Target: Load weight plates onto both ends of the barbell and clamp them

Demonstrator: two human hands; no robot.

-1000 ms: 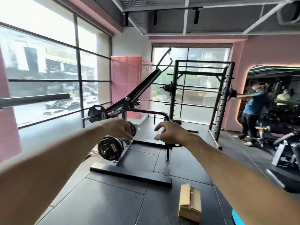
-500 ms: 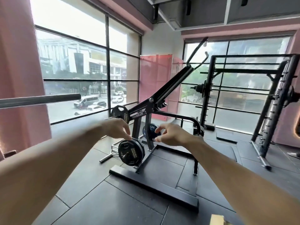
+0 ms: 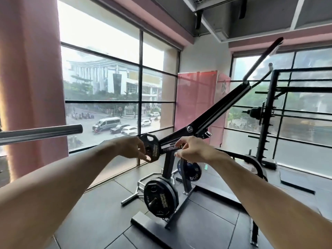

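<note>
The bare silver sleeve of the barbell juts in from the left at chest height with nothing on it. A small black weight plate hangs on the low end of a black lever machine. My left hand is at that plate's left rim, fingertips against it. Just right of the plate, over the lever arm, my right hand holds nothing, its fingers loosely curled. Larger black plates sit on a peg near the machine's base, with a blue plate behind them.
The machine's base frame lies on dark rubber floor tiles right below my arms. A silver bar rests on the floor by the window. A black power rack stands at the right. Tall windows close off the left and far sides.
My view has swung left and moved closer to the lever machine. Both hands have risen from the low plates to the small plate on the lever's end. The barbell sleeve reaches further into view.
</note>
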